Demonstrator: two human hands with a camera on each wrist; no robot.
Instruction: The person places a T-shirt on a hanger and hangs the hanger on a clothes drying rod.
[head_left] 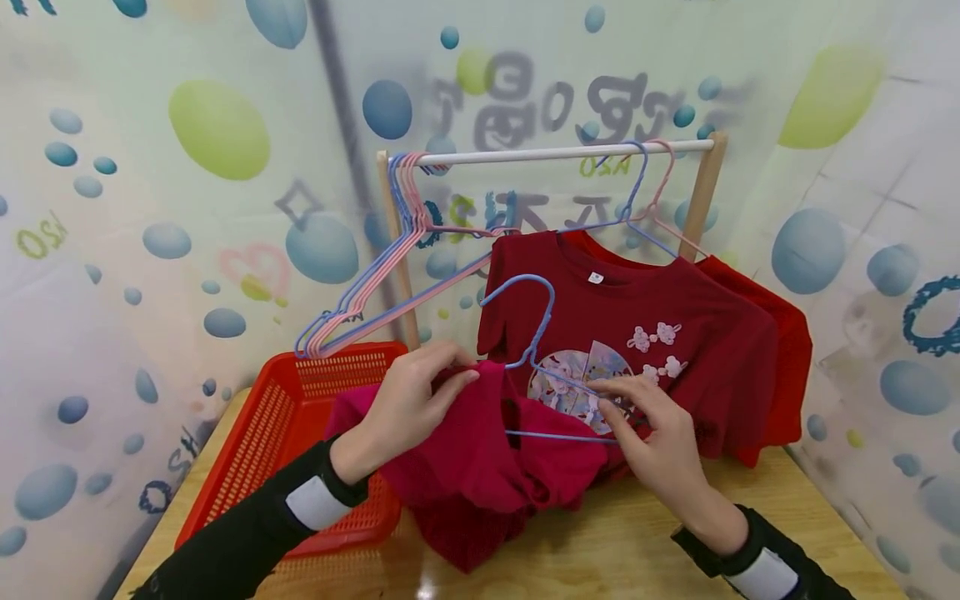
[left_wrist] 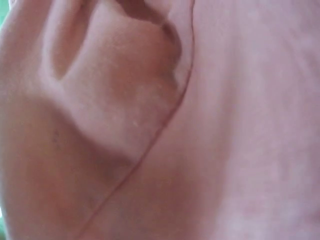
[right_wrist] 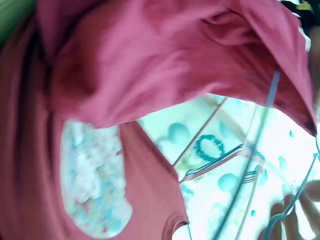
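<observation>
A magenta shirt (head_left: 465, 458) hangs bunched over the table, its lower folds close to the wood. My left hand (head_left: 405, 404) pinches its upper edge between thumb and fingers. A blue hanger (head_left: 542, 321) has its left part inside the shirt, hidden by cloth, while the hook stands up above it. My right hand (head_left: 663, 442) pinches the hanger's bare right arm. In the right wrist view the hanger's bar crosses in front of the shirt (right_wrist: 165, 60). Blurred pink cloth (left_wrist: 265, 120) fills much of the left wrist view.
Behind stands a rack with a white rail (head_left: 525, 156). Several pink and blue hangers (head_left: 375, 267) hang at its left end. A dark red printed T-shirt (head_left: 720, 358) and a brighter red shirt (head_left: 791, 375) hang at right. A red basket (head_left: 251, 433) sits left on the wooden table (head_left: 622, 542).
</observation>
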